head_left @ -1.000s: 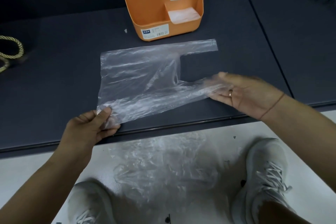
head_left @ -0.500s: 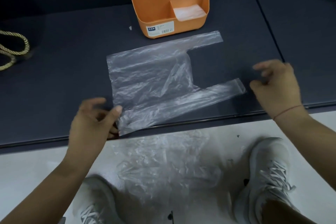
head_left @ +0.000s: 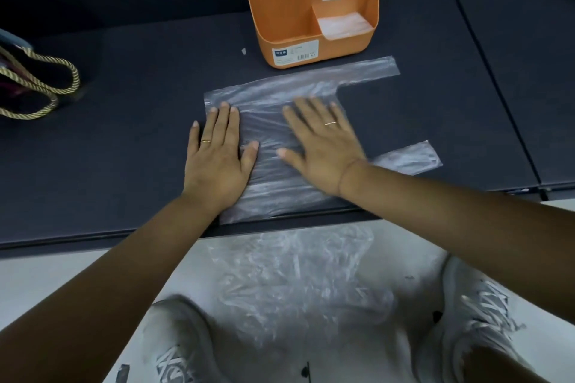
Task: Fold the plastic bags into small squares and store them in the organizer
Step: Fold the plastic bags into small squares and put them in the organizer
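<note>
the orange organizer (head_left: pixel 311 19) at the back of the table (head_left: pixel 124 121) holds folded plastic (head_left: pixel 343 25) in four pockets, three behind and one in front. one plastic bag (head_left: pixel 280 90) lies flat just before it. the left hand (head_left: pixel 214 155) and right hand (head_left: pixel 320 146) press on it, fingers straight, gripping nothing. crumpled bags (head_left: pixel 295 283) lie on the floor, perhaps several.

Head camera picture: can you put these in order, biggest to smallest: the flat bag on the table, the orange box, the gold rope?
1. Flat bag: largest.
2. Orange box: next, though it stands farther back.
3. Gold rope: smallest showing, but the picture's edge cuts it off.
</note>
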Action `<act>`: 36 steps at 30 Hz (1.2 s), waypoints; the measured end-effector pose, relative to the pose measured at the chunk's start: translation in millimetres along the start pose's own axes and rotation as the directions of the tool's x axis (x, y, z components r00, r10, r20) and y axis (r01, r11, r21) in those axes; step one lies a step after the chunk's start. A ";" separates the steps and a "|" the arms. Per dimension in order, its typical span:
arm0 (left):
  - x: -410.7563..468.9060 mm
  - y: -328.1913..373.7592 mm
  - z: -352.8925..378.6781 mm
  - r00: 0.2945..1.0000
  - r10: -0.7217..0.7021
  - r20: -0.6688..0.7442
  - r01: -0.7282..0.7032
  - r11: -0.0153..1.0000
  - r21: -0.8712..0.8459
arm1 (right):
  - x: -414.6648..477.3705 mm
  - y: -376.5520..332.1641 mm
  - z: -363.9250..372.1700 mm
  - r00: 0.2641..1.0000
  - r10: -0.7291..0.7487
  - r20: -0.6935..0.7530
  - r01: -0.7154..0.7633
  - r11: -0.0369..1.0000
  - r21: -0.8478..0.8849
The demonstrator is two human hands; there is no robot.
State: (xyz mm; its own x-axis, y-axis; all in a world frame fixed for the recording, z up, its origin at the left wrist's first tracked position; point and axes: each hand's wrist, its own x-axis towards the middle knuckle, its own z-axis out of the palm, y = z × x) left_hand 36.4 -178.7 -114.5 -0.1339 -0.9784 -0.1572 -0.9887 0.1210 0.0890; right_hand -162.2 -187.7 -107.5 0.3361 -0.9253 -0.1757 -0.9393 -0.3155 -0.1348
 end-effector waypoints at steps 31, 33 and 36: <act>-91.8 -5.7 20.0 0.948 0.311 -0.070 -0.291 0.934 0.208 | -109.7 109.2 -2.6 0.895 0.369 -0.251 -0.307 0.917 0.254; -91.9 -5.4 19.6 0.949 0.304 -0.079 -0.286 0.940 0.184 | -110.3 103.0 -13.4 0.833 0.510 -0.216 -0.414 0.833 0.367; -90.1 0.6 16.6 0.950 0.283 -0.129 -0.271 0.957 0.108 | -108.1 97.0 -20.2 0.819 0.567 -0.090 -0.492 0.774 0.399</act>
State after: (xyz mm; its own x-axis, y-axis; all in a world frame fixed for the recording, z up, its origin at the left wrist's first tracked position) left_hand 46.7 -87.7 -116.6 -0.3986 -0.9171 0.0031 -0.9169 0.3985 0.0218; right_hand -291.0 -122.6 -81.9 -0.2637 -0.9555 -0.1322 -0.8646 0.2949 -0.4067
